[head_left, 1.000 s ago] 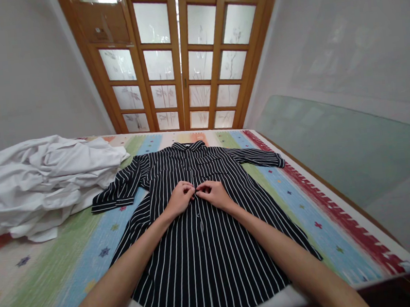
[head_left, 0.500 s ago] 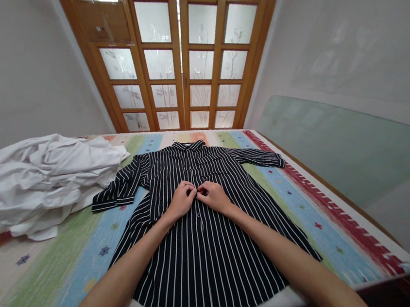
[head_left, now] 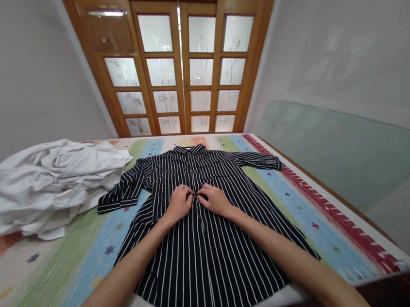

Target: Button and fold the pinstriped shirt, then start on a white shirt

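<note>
A black shirt with white stripes lies spread face up, its collar at the far end and its button front running down the middle. My left hand and my right hand meet at that front, about halfway up the shirt. Each hand pinches the fabric edge between thumb and fingers, with a small gap between the two. Whatever button lies at the fingertips is hidden. Below the hands, small dark buttons show along the placket. One sleeve stretches out to the right; the left sleeve is bent outward and down.
A heap of crumpled white cloth lies left of the shirt, touching its sleeve. Beneath both is a table with a colourful striped cover. A pale green glass panel leans along the right wall, and wooden glazed doors stand behind.
The fingertips have drawn slightly apart at the placket, while both hands stay at the same part of the shirt. The camera view has tilted up a little.
</note>
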The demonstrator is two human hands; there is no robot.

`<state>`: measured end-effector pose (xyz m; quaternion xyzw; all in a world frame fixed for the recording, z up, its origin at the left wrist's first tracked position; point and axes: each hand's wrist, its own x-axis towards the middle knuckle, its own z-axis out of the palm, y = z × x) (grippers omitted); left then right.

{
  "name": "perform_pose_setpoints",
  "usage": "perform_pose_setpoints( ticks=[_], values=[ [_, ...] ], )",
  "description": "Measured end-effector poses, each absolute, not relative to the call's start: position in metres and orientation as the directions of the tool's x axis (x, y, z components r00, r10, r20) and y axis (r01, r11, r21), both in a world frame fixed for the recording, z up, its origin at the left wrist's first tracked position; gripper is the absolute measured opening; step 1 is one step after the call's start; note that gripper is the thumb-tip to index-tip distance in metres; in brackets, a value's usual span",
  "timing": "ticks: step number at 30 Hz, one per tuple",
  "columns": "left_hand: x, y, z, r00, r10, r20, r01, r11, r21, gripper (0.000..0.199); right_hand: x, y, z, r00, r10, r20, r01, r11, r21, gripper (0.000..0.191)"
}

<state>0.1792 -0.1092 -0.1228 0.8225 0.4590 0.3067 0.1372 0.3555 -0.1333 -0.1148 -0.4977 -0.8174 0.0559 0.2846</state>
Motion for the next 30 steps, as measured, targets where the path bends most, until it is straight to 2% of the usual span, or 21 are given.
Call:
perform_pose_setpoints(
  ticks=[3,5,9,11,14,18,21,26,30],
  values=[
    [0.174,-0.123,-0.113,0.426,0.826,0.368,0.685,-0.561,0.465,0.015,0.360,-0.141,-0.110,-0.379,0.852,0.360,0.794,0.500,-0.347,0.023],
    [0.170,-0.138,-0.106,0.434,0.800,0.414,0.702,-0.588,0.401,0.017,0.363,-0.149,-0.107,-0.387,0.855,0.346,0.774,0.505,-0.381,0.023],
    [0.167,-0.169,-0.097,0.512,0.747,0.424,0.698,-0.650,0.302,0.015,0.365,-0.164,-0.101,-0.364,0.884,0.291,0.639,0.465,-0.612,0.008],
    [0.168,-0.180,-0.095,0.557,0.741,0.375,0.682,-0.666,0.302,0.014,0.365,-0.170,-0.099,-0.379,0.899,0.220,0.605,0.420,-0.676,0.020],
    [0.169,-0.185,-0.095,0.600,0.746,0.289,0.654,-0.665,0.361,0.013,0.362,-0.174,-0.096,-0.400,0.905,0.144,0.645,0.390,-0.657,0.028],
    [0.169,-0.181,-0.098,0.602,0.768,0.220,0.639,-0.628,0.444,0.020,0.359,-0.175,-0.094,-0.401,0.911,0.098,0.687,0.370,-0.625,0.021],
    [0.170,-0.180,-0.101,0.583,0.780,0.225,0.651,-0.615,0.444,0.030,0.358,-0.175,-0.095,-0.389,0.915,0.109,0.699,0.370,-0.611,0.017],
    [0.175,-0.181,-0.102,0.589,0.776,0.225,0.658,-0.623,0.424,0.016,0.356,-0.179,-0.096,-0.360,0.921,0.146,0.705,0.372,-0.604,0.014],
    [0.179,-0.178,-0.100,0.588,0.777,0.228,0.626,-0.614,0.481,0.014,0.357,-0.180,-0.094,-0.375,0.911,0.172,0.696,0.399,-0.597,0.015]
  ],
)
